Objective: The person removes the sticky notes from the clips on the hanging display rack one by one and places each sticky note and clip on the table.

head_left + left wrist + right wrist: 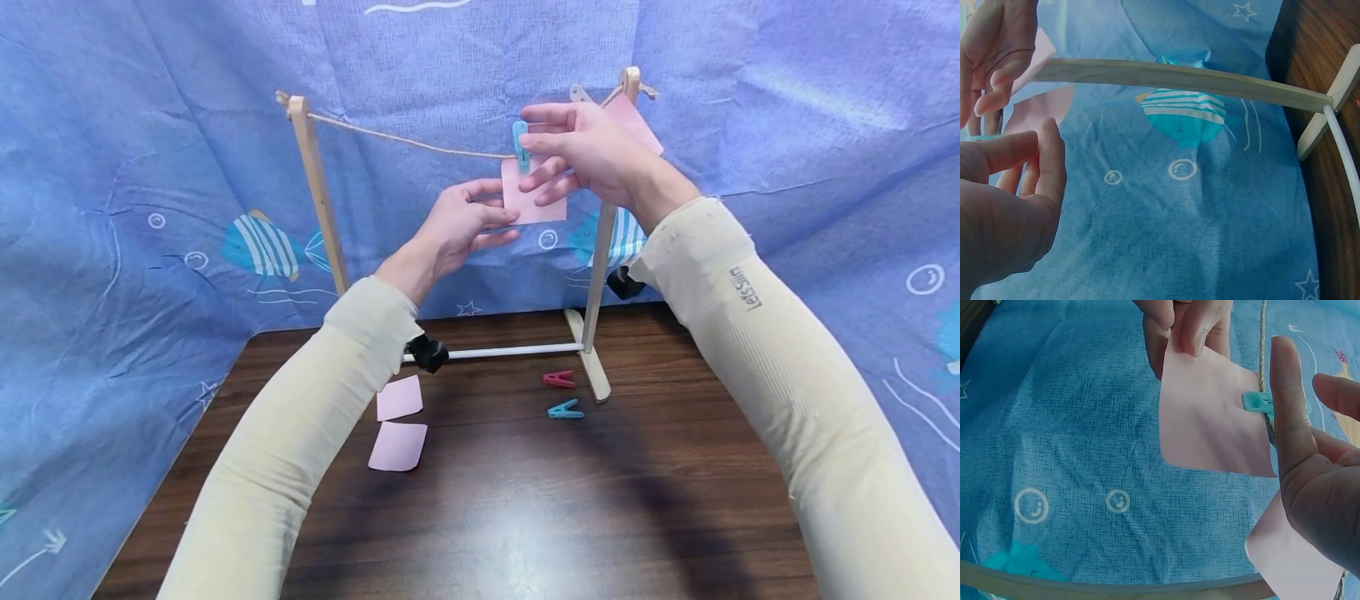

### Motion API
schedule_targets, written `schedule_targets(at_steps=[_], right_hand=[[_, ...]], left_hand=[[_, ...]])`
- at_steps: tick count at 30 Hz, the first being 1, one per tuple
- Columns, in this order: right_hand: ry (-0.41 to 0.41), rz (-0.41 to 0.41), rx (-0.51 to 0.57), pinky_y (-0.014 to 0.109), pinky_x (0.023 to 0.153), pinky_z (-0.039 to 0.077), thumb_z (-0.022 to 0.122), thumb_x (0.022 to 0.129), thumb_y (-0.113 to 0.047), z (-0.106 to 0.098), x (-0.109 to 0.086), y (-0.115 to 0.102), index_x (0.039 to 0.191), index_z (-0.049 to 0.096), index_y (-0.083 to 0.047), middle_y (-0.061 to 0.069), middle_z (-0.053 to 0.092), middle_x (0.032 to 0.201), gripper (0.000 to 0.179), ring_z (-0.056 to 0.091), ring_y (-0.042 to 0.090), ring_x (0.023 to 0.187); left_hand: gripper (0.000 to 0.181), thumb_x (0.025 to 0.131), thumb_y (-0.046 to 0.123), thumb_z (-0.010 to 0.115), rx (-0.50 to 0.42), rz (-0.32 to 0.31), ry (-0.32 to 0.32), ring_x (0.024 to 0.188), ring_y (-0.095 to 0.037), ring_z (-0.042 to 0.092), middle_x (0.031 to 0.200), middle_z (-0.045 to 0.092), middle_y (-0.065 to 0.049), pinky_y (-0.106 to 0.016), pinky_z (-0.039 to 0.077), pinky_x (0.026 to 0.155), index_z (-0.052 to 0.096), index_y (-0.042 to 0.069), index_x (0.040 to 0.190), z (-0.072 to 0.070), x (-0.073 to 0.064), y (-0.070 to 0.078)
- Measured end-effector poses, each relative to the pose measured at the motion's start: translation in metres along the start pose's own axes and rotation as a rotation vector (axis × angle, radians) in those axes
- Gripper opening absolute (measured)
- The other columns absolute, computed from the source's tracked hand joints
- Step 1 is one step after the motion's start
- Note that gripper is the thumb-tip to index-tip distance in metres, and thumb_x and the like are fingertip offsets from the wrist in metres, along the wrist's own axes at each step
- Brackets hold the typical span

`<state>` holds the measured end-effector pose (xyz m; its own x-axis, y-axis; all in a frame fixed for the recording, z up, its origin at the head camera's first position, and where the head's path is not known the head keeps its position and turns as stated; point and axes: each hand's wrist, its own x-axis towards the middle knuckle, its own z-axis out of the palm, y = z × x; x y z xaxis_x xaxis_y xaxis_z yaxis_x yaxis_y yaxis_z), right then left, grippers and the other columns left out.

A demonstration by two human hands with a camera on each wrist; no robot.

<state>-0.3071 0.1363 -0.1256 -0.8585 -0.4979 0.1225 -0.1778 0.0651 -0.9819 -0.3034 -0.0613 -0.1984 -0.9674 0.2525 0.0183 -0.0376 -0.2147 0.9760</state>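
Note:
A square pink paper [553, 214] hangs from the twine [408, 139] strung between two wooden posts. My left hand [461, 221] pinches its lower left corner between thumb and fingers. A light blue clothespin [520, 133] is clipped over the twine and the paper's top edge. Beside that clothespin is my right hand [600, 154], its fingers spread and fairly straight, partly covering the paper. In the right wrist view the thumb and another finger of the right hand [1319, 472] stand apart around the blue clothespin [1255, 402].
Another pink paper [637, 125] hangs near the right post [597, 275], by a pale clothespin [578, 93]. On the brown table lie two pink papers [398, 447], a red clothespin [558, 380] and a blue one [566, 410]. A white bar [510, 352] runs low between the posts.

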Motion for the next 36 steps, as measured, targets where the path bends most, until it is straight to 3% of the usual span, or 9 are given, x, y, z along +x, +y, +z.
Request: schedule_targets(at_steps=[7, 19, 24, 31, 36], right_hand=[[0.01, -0.002, 0.008, 0.034, 0.065, 0.062, 0.062, 0.102, -0.015, 0.001, 0.003, 0.0, 0.159, 0.029, -0.008, 0.008, 0.031, 0.164, 0.067, 0.074, 0.021, 0.076], [0.092, 0.004, 0.002, 0.032, 0.062, 0.061, 0.075, 0.094, -0.017, 0.001, 0.004, -0.005, 0.149, 0.049, -0.007, 0.011, 0.056, 0.146, 0.062, 0.075, 0.023, 0.076], [0.122, 0.04, -0.058, 0.035, 0.065, 0.062, 0.081, 0.088, -0.02, -0.001, 0.002, -0.008, 0.144, 0.056, -0.009, 0.009, 0.062, 0.139, 0.062, 0.075, 0.026, 0.08], [0.11, 0.057, -0.287, 0.035, 0.068, 0.062, 0.083, 0.086, -0.025, -0.006, -0.004, -0.015, 0.14, 0.061, -0.01, 0.012, 0.065, 0.134, 0.06, 0.075, 0.023, 0.08], [0.1, 0.061, -0.333, 0.039, 0.072, 0.062, 0.085, 0.084, -0.022, -0.009, -0.007, -0.019, 0.136, 0.062, -0.007, 0.011, 0.071, 0.12, 0.059, 0.075, 0.024, 0.082]], left_hand=[[0.048, 0.094, -0.013, 0.062, 0.025, -0.004, 0.003, 0.099, -0.03, 0.065, 0.114, 0.059, -0.015, -0.034, 0.061, 0.081, 0.056, 0.002, 0.14, -0.002, 0.0, 0.0], [0.042, 0.095, -0.014, 0.057, 0.054, -0.002, 0.003, 0.09, -0.024, 0.066, 0.109, 0.061, -0.013, -0.035, 0.061, 0.083, 0.06, 0.001, 0.134, -0.004, -0.001, 0.0], [0.041, 0.096, -0.014, 0.056, 0.074, -0.004, 0.0, 0.095, -0.026, 0.066, 0.11, 0.061, -0.014, -0.034, 0.061, 0.082, 0.061, 0.002, 0.133, -0.005, -0.002, 0.001], [0.04, 0.097, -0.01, 0.057, 0.152, -0.002, -0.011, 0.101, -0.028, 0.066, 0.116, 0.062, -0.014, -0.032, 0.061, 0.08, 0.062, 0.005, 0.134, -0.008, -0.005, 0.003], [0.038, 0.098, -0.01, 0.056, 0.173, 0.013, -0.009, 0.107, -0.032, 0.065, 0.114, 0.063, -0.015, -0.032, 0.062, 0.078, 0.064, 0.005, 0.132, -0.011, -0.006, 0.003]])
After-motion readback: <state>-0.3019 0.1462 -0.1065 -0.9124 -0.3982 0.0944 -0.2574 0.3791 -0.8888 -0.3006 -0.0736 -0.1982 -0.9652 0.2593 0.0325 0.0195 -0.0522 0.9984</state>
